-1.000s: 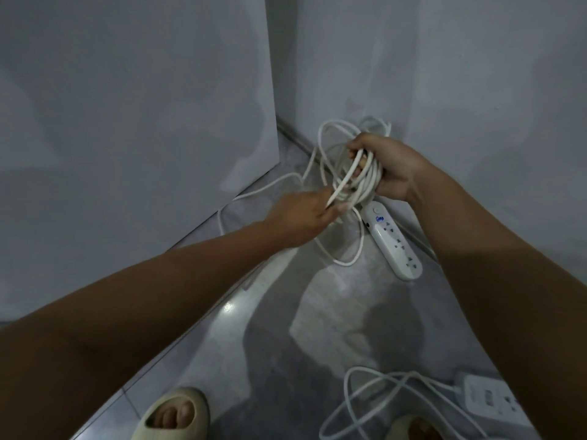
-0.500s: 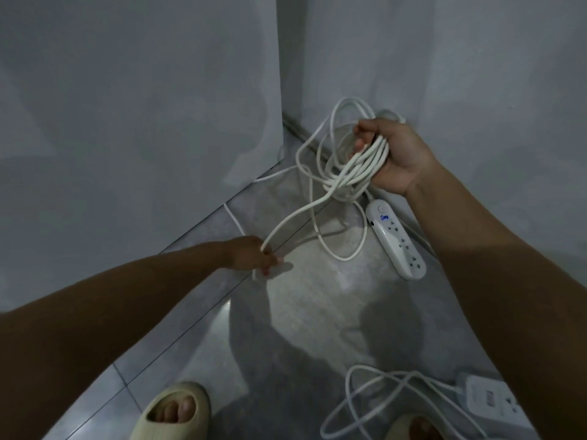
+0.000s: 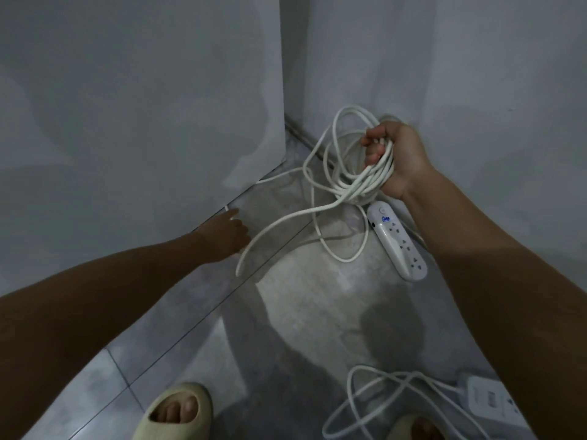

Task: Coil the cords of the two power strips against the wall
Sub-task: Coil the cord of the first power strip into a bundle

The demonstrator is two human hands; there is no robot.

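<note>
My right hand (image 3: 401, 160) grips a bundle of white cord loops (image 3: 355, 182) held above the floor near the corner. Its white power strip (image 3: 397, 241) lies on the floor just below that hand, along the right wall. One slack length of the cord (image 3: 279, 222) hangs from the bundle down to the left. Beside it, my left hand (image 3: 226, 234) reaches to the foot of the left wall, fingers stretched out; a short bit of cord shows at its fingertip. A second power strip (image 3: 489, 403) lies at the bottom right, its cord (image 3: 378, 404) in loose loops on the floor.
Grey walls (image 3: 143, 122) meet in a corner ahead. The tiled floor (image 3: 305, 312) is dimly lit. My feet in pale sandals (image 3: 174, 414) stand at the bottom edge, the right one next to the second cord.
My left hand drew a length of cord away from the bundle, then let it slacken and moved left to the wall's foot. My right hand kept its grip and shifted slightly.
</note>
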